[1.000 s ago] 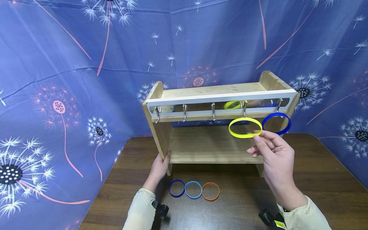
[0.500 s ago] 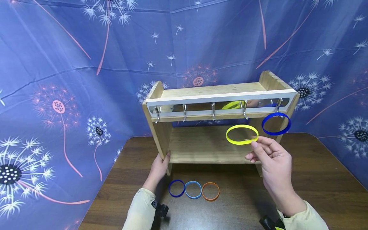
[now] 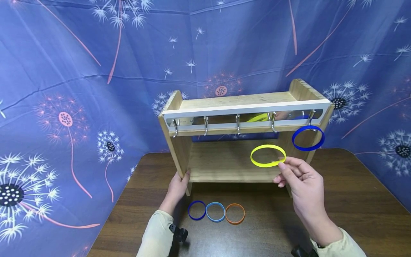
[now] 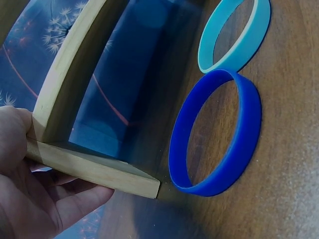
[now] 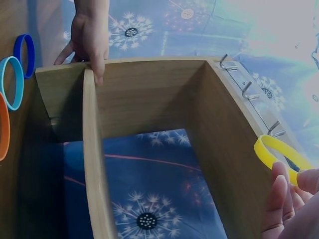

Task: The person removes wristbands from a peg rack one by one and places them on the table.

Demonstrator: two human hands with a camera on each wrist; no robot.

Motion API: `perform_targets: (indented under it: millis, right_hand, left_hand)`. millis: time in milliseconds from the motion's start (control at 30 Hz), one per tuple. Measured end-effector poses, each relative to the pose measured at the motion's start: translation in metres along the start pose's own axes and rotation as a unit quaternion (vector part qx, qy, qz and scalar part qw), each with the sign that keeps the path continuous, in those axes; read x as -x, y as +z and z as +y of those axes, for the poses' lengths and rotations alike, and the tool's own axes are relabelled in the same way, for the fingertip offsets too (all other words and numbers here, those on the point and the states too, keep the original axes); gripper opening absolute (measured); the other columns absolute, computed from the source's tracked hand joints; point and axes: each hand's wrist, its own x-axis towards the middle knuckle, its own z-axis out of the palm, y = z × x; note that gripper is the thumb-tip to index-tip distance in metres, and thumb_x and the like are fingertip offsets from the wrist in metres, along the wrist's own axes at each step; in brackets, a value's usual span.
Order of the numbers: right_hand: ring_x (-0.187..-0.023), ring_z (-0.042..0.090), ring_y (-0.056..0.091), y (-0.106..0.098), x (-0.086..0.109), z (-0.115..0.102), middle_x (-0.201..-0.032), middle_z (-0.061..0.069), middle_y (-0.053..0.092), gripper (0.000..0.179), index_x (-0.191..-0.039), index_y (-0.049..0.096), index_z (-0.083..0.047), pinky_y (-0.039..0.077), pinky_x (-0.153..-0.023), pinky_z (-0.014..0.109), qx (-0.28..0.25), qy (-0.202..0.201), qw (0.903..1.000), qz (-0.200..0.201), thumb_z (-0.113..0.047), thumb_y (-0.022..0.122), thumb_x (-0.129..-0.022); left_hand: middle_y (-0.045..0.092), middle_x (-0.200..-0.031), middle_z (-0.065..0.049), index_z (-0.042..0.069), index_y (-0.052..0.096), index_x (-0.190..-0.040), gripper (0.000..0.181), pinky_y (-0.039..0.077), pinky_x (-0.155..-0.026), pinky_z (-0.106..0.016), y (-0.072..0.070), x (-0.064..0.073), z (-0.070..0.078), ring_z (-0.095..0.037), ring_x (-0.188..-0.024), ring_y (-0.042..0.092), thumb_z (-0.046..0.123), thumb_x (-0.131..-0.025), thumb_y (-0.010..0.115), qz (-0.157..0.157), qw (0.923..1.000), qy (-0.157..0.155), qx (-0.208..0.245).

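Note:
My right hand [image 3: 306,191] pinches a yellow silicone wristband [image 3: 265,165] by its right edge, between thumb and fingers. The band is held in front of the wooden shelf [image 3: 231,176], below the row of metal hooks [image 3: 273,123]. A blue wristband [image 3: 306,149] hangs on the rightmost hook, above my right hand. At the shelf's lower left, my left hand [image 3: 177,188] grips the side panel, thumb in front. Three wristbands lie side by side on the table: dark blue [image 4: 249,124], light blue [image 3: 216,221] and orange [image 3: 235,223].
Hooks are fixed along a white-framed mirror strip [image 3: 205,110] on the shelf's upper front, which reflects the yellow band. The shelf stands on a brown wooden table [image 3: 350,185]. A blue dandelion-print cloth [image 3: 154,53] hangs behind it.
My right hand has moved down and slightly left with the yellow wristband, away from the second hook from the right. The left hand, shelf and other bands have stayed put.

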Motion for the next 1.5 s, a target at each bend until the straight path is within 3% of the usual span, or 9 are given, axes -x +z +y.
perform_targets:
  millis: [433,733,1133,1500]
  right_hand:
    - [-0.054,0.015,0.065,-0.004,0.008,0.012,-0.078,0.005,0.071,0.014,-0.106,0.06,0.012,0.051,-0.05,0.021,0.024,0.015,0.9995,-0.01,0.01,0.059,-0.092]
    - [-0.052,0.016,0.064,-0.005,0.013,0.017,-0.076,0.009,0.071,0.014,-0.104,0.062,0.013,0.049,-0.048,0.022,0.002,0.007,0.9999,-0.008,0.014,0.058,-0.09]
    - [-0.051,0.016,0.063,-0.007,0.018,0.023,-0.075,0.008,0.07,0.013,-0.103,0.061,0.013,0.048,-0.048,0.021,0.01,0.024,0.9996,-0.009,0.013,0.06,-0.09]
    - [-0.05,0.017,0.062,-0.011,0.024,0.03,-0.076,0.009,0.071,0.014,-0.103,0.061,0.014,0.048,-0.047,0.022,0.018,0.032,0.9993,-0.004,0.014,0.061,-0.089]
  left_hand:
    - [0.063,-0.12,-0.021,0.007,0.057,-0.124,0.037,0.043,-0.095,-0.055,0.0,0.001,0.001,-0.039,-0.113,0.056,0.035,-0.101,0.052,0.003,1.0,0.0,0.002]
    - [0.064,-0.109,-0.017,0.008,0.057,-0.12,0.035,0.044,-0.093,-0.054,0.0,-0.001,-0.001,-0.035,-0.105,0.058,0.037,-0.1,0.052,0.003,1.0,-0.006,-0.003]
    - [0.063,-0.098,-0.013,0.008,0.058,-0.118,0.033,0.045,-0.09,-0.053,0.0,-0.001,-0.001,-0.032,-0.097,0.057,0.036,-0.101,0.052,0.006,1.0,0.0,-0.007]
    - [0.065,-0.109,-0.016,0.008,0.058,-0.121,0.036,0.045,-0.092,-0.053,0.0,0.0,0.0,-0.034,-0.103,0.058,0.037,-0.101,0.052,0.005,1.0,-0.002,-0.006]
